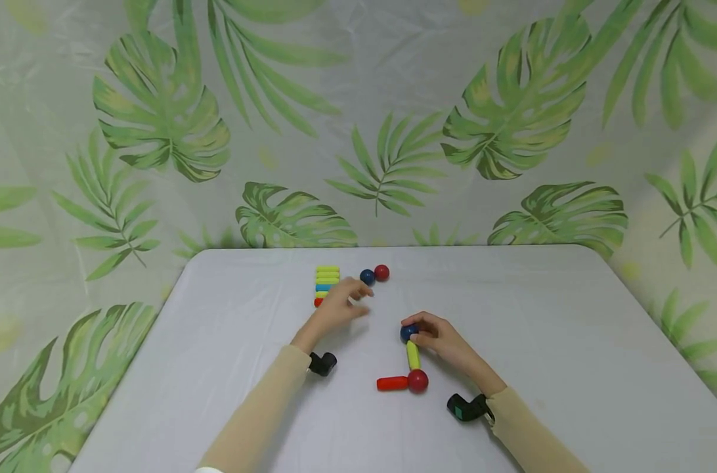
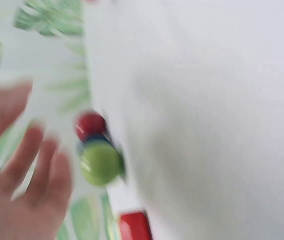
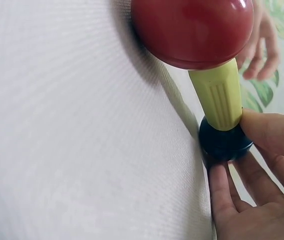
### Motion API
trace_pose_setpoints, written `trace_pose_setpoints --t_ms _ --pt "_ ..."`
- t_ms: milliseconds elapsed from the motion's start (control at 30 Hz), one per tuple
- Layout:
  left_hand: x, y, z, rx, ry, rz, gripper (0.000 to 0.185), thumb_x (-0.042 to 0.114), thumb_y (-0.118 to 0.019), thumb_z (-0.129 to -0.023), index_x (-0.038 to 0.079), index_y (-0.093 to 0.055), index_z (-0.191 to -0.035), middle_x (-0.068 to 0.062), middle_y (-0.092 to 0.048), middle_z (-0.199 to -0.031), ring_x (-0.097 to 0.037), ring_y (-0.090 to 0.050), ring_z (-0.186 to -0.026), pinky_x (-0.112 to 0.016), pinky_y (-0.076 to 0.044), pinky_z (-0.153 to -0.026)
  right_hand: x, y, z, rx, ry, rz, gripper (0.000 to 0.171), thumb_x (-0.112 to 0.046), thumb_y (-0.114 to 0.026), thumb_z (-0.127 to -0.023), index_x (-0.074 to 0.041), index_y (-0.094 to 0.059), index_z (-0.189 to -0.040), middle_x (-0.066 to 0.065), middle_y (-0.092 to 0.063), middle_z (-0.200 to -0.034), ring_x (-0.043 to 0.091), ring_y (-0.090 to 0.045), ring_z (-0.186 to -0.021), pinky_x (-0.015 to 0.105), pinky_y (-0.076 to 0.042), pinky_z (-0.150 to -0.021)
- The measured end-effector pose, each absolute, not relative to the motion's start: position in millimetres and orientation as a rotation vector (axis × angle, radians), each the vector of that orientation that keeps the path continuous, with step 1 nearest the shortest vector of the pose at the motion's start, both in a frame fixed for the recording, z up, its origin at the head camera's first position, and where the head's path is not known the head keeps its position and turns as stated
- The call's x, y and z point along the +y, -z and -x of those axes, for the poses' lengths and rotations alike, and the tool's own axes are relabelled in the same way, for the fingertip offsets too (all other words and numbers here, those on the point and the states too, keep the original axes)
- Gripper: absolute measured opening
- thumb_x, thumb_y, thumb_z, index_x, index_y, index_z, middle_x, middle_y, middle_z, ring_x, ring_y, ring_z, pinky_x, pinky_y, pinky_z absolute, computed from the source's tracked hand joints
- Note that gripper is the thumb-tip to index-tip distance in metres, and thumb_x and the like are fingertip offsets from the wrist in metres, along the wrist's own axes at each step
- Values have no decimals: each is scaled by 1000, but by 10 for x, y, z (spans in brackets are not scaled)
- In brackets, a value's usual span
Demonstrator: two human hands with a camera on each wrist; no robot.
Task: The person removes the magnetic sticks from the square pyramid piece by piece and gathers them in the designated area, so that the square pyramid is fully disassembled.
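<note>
My right hand (image 1: 419,332) pinches a dark blue ball (image 1: 408,333) on the table. That ball caps a yellow-green stick (image 1: 413,355), which joins a red ball (image 1: 418,380) with a red stick (image 1: 392,383) off its left side. In the right wrist view, my thumb (image 3: 267,132) lies at the joint of stick (image 3: 221,97) and blue ball (image 3: 222,144), with fingers curled under it. My left hand (image 1: 357,297) hovers with straight fingers, holding nothing, beside a row of coloured sticks (image 1: 326,281) and just short of a loose blue ball (image 1: 367,276) and a loose red ball (image 1: 381,272).
The white table (image 1: 571,341) has rounded far corners and stands against a leaf-print backdrop (image 1: 500,131). Black wrist cameras (image 1: 323,362) sit on both forearms. The left wrist view is blurred, showing my spread fingers (image 2: 26,165) and red and green pieces (image 2: 100,161).
</note>
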State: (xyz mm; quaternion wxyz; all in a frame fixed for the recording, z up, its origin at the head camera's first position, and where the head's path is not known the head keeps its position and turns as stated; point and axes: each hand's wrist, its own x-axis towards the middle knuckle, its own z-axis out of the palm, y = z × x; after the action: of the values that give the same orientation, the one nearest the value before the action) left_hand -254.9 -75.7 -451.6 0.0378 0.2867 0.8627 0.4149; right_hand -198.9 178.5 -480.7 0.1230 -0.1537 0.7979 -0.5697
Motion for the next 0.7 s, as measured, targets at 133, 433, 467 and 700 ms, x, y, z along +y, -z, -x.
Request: trace_pose_setpoints --t_ms 133,433,467,700 --pt "-654 4461 2127 2208 -1101 -1115 26 6 -69 -87 11 -63 -112 -4 -60 -110 -16 -58 -95 -25 -49 -81 1783 4827 1998 2327 1665 463 28 -5 -57 -95 -1 -57 -123 16 -54 -128 33 -50 -117 45 -40 -100" --pt "-449 4550 1739 2376 -652 -1279 36 3 -67 -84 23 -61 -113 10 -54 -94 -5 -50 -83 -16 -42 -75 1791 4845 2013 2314 1674 501 27 -4 -57 -95 0 -57 -122 17 -54 -128 33 -50 -118 44 -40 -101" --pt "-444 4554 1734 2388 -638 -1287 36 4 -67 -84 24 -61 -113 10 -54 -93 -5 -50 -83 -16 -42 -75 1792 4845 2012 2315 1673 502 27 -4 -56 -95 0 -57 -122 17 -54 -128 33 -50 -118 45 -39 -101" --pt "-506 4557 1715 2455 -613 -1331 35 4 -65 -86 26 -65 -113 10 -51 -88 -5 -48 -79 -14 -40 -70 1791 4838 2001 2330 1660 495 27 -5 -57 -95 -1 -58 -122 17 -54 -128 32 -50 -118 47 -38 -102"
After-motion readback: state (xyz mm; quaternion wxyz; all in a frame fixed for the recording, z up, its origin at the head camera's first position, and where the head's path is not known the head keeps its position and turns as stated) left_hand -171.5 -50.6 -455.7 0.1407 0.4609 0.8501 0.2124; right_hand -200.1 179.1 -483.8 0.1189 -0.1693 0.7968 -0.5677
